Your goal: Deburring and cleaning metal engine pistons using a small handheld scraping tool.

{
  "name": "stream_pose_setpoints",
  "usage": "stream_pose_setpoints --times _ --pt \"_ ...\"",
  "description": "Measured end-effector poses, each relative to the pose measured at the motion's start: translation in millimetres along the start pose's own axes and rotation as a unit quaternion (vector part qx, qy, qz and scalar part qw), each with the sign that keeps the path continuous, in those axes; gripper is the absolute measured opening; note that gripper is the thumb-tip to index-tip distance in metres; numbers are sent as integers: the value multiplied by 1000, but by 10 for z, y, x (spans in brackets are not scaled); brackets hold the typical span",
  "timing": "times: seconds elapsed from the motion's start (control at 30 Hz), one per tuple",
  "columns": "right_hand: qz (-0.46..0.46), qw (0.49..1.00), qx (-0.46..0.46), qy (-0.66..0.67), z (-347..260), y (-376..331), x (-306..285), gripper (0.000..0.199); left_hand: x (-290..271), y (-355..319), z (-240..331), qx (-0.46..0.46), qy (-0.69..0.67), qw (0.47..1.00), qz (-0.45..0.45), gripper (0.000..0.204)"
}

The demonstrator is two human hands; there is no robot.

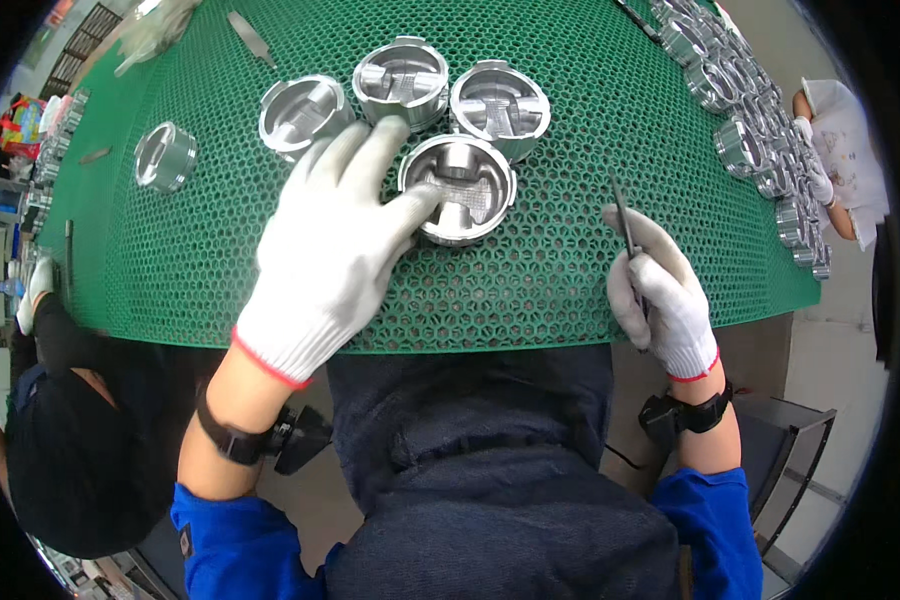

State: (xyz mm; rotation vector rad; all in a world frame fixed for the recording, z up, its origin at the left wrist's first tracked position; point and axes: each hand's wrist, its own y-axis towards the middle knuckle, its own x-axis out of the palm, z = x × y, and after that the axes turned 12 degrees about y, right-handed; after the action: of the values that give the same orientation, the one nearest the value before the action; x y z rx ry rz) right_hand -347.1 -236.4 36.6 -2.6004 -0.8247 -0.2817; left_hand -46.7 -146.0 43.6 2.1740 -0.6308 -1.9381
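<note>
At the upper left of the frame a lone piston (165, 157) lies on its side on the green honeycomb mat (190, 260) of the bench. Near centre, the gloved left hand (325, 250) spreads wide, fingertips touching the rim of the nearest piston (458, 188), upturned below three more pistons (405, 85); whether any are finished cannot be told. The right hand (665, 295) grips a thin dark tool (627, 225) at centre right, apart from the piston. A row of pistons (760, 140) fills the upper right.
</note>
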Motion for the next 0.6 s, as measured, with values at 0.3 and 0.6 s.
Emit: stream_pose_setpoints --times 0.3,0.6 --pt "-140 897 -172 -383 74 56 178 42 -127 -749 342 -121 -183 976 -4 46" --pt "-147 700 -289 -637 -139 311 634 31 43 -896 456 -200 -221 953 45 38"
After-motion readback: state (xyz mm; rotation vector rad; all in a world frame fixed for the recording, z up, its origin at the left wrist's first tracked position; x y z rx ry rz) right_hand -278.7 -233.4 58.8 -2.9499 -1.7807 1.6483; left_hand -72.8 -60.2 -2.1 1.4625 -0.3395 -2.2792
